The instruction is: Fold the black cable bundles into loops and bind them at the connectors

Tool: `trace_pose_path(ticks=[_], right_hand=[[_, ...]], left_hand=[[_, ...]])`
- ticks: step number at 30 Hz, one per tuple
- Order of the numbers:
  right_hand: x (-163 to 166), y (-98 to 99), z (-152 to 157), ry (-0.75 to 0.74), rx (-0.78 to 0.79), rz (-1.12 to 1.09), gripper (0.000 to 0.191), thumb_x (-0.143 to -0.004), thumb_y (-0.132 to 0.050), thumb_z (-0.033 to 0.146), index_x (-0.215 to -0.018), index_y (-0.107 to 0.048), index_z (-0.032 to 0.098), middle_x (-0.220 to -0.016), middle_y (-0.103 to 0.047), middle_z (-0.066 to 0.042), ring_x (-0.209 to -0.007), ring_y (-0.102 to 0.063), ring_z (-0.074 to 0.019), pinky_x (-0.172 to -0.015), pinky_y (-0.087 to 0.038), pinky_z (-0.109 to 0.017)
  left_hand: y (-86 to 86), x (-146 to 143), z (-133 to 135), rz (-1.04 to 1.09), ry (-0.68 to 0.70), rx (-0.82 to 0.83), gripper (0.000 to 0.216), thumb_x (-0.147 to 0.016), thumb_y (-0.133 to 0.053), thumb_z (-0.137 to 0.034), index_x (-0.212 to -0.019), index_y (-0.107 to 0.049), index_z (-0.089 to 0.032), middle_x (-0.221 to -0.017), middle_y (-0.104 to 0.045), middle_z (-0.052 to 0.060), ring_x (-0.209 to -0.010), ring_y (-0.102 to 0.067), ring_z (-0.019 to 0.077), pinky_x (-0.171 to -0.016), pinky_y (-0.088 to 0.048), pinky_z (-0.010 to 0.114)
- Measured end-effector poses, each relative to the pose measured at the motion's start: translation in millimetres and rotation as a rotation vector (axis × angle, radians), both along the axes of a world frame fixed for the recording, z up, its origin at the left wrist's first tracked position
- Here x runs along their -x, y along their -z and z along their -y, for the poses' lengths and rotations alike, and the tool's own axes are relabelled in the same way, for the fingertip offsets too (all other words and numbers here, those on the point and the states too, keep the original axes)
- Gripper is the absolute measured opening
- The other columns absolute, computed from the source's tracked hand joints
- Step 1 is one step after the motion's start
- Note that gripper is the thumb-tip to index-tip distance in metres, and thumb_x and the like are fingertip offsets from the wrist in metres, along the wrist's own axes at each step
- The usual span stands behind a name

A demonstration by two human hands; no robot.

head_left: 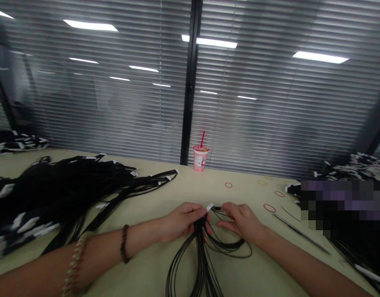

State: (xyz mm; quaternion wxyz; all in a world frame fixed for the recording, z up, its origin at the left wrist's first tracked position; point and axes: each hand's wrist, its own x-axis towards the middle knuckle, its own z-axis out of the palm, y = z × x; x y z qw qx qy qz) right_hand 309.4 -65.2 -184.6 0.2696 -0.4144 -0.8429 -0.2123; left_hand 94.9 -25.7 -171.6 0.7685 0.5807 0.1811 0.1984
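A bundle of thin black cables [200, 255] hangs in loops between my hands, low in the middle of the view. My left hand [185, 220] is closed round its gathered top, thumb uppermost, beside a small white tag or connector [210, 207]. On the other side, my right hand [239, 220] pinches a short dark end of the cables between thumb and fingers. One loop curves under the right palm. The fingertips beneath the bundle are partly hidden.
Heaped black cables [75, 177] with white tags cover the left. More cables [357, 255] lie at right, partly pixelated. Red rubber bands [269, 208] and a thin metal rod [301, 233] lie right of my hands. A pink cup [200, 159] with a straw stands before the blinds [131, 115].
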Motion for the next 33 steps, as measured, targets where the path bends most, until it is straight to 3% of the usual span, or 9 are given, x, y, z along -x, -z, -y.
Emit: trace_pose_path(ticks=[4,12,17,19,22,25,33], right_hand=[[-6,-1.7,-1,-0.008,-0.157,0.154,0.032,-0.083,-0.041,0.043,-0.084,-0.055,0.015,-0.074,-0.058,-0.005,-0.058,-0.052,-0.0093,-0.052,-0.033,-0.021],[-16,-16.9,-3,-0.033,-0.206,0.344,0.029,-0.083,-0.045,0.037,-0.066,-0.054,0.016,-0.065,-0.053,-0.001,-0.054,-0.045,-0.007,-0.051,-0.03,-0.022],[7,-22.7,11,-0.007,-0.296,0.129,0.02,-0.081,-0.047,0.027,-0.065,-0.053,0.016,-0.077,-0.054,-0.006,-0.069,-0.047,-0.0118,-0.063,-0.035,-0.025],[24,-23.4,22,-0.036,-0.213,0.028,0.017,-0.08,-0.045,0.023,-0.068,-0.054,0.016,-0.073,-0.053,-0.005,-0.068,-0.047,-0.0119,-0.063,-0.035,-0.025],[47,-21.5,37,-0.064,0.048,-0.052,0.014,-0.08,-0.043,0.021,-0.075,-0.055,0.017,-0.064,-0.052,-0.002,-0.057,-0.046,-0.0092,-0.054,-0.031,-0.022],[59,-16.5,40,-0.029,0.255,-0.187,0.016,-0.078,-0.042,0.02,-0.067,-0.053,0.017,-0.058,-0.053,0.0,-0.05,-0.044,-0.0066,-0.049,-0.029,-0.019],[62,-2.3,32,0.029,0.494,-0.41,0.033,-0.078,-0.041,0.025,-0.047,-0.044,0.013,-0.044,-0.037,0.003,-0.043,-0.031,-0.0044,-0.044,-0.021,-0.017]], left_hand=[[0.8,1,0,0.005,0.001,0.006,0.032,-0.075,-0.05,-0.041,-0.083,-0.053,-0.011,-0.074,-0.062,0.007,-0.06,-0.058,0.0109,-0.064,-0.045,0.025],[3.5,0,-2,0.006,-0.014,0.014,0.035,-0.074,-0.049,-0.044,-0.084,-0.052,-0.011,-0.077,-0.062,0.009,-0.059,-0.059,0.0124,-0.06,-0.044,0.025],[1.8,0,-4,0.04,-0.083,0.076,0.035,-0.074,-0.051,-0.043,-0.087,-0.053,-0.011,-0.078,-0.062,0.008,-0.062,-0.059,0.0129,-0.064,-0.043,0.025],[2.0,-1,-5,0.05,-0.101,0.1,0.034,-0.072,-0.053,-0.042,-0.085,-0.054,-0.011,-0.075,-0.062,0.007,-0.062,-0.059,0.0128,-0.065,-0.043,0.026],[3.8,-1,-6,0.062,-0.155,0.12,0.031,-0.069,-0.058,-0.039,-0.081,-0.055,-0.011,-0.071,-0.062,0.005,-0.063,-0.058,0.0105,-0.066,-0.043,0.024],[6.6,-1,-7,0.04,-0.163,0.097,0.033,-0.07,-0.057,-0.04,-0.085,-0.056,-0.011,-0.074,-0.062,0.006,-0.064,-0.057,0.0097,-0.065,-0.043,0.022],[5.0,-3,-6,0.087,-0.195,0.116,0.032,-0.072,-0.054,-0.039,-0.085,-0.054,-0.01,-0.077,-0.061,0.006,-0.062,-0.058,0.0102,-0.067,-0.045,0.024]])
